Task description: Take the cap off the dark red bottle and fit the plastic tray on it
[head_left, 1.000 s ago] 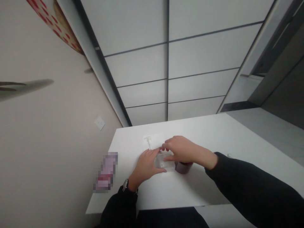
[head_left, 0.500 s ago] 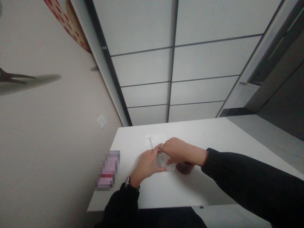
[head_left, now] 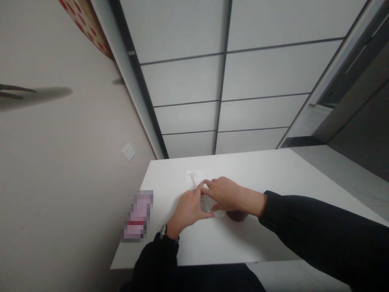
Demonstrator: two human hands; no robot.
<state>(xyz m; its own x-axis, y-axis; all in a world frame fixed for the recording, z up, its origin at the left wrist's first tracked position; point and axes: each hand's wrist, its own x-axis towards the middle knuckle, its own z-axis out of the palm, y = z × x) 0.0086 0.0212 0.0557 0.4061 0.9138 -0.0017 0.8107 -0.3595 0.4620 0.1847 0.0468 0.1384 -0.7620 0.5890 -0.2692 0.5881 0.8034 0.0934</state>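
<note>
Jar, one; left hand, right hand

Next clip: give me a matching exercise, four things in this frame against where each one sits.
Things:
1 clear bottle
2 dark round object
3 wristwatch
4 wall plate

Places:
A on the left wrist
B held between left hand and right hand
C on the beige wall, left of the table
D on the table, under the right wrist

Pairs: 1-B, 2-D, 3-A, 4-C
</note>
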